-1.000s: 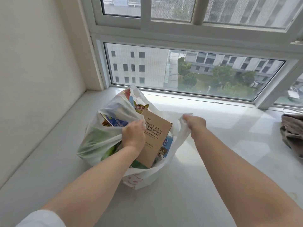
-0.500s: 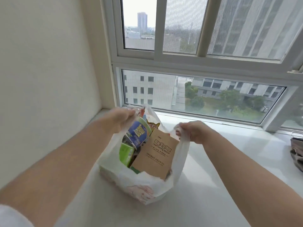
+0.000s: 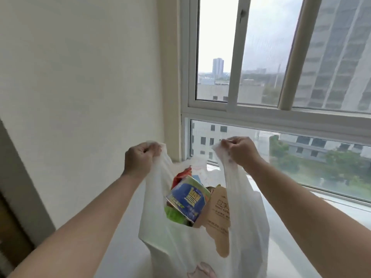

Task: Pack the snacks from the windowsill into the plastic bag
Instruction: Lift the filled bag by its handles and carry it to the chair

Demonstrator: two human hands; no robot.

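White plastic bag (image 3: 202, 243) held up over the windowsill (image 3: 297, 233), mouth open. Left hand (image 3: 138, 160) and right hand (image 3: 241, 152) each fist a handle, apart. Inside: blue-yellow packet (image 3: 187, 198), brown box (image 3: 219, 215), red and green wrappers.

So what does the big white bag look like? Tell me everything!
The thin white plastic bag looks soft and slightly see-through. It hangs upright with its mouth open. The left hand grips one handle and the right hand grips the other, pulling them up and apart. Inside sit a blue and yellow snack packet, a brown cardboard box, something red and something green. A pinkish print shows near its bottom.
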